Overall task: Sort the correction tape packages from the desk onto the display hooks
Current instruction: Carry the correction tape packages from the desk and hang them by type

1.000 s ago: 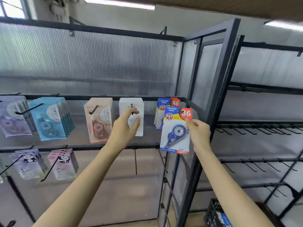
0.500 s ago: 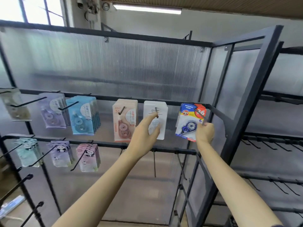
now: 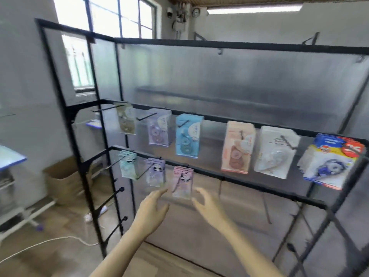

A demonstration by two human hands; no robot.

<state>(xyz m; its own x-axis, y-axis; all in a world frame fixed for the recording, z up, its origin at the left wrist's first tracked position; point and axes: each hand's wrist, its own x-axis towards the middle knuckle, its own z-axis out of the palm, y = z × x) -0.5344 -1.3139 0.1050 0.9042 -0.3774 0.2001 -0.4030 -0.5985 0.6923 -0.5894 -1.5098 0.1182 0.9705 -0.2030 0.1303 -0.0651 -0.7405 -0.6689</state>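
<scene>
Both hands are empty with fingers spread, the left hand (image 3: 152, 209) and right hand (image 3: 207, 206) low in the frame's centre, either side of the pink packs (image 3: 182, 181) on the lower rail. All packages in view hang on the rack (image 3: 259, 48) across the middle. A careless brush could knock those pink packs off their hook; the desk (image 3: 12, 156) is cut off at the left edge, and blur hides labels.

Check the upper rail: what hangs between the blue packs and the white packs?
Head view: the peach packs hang between the blue packs and white packs.
</scene>
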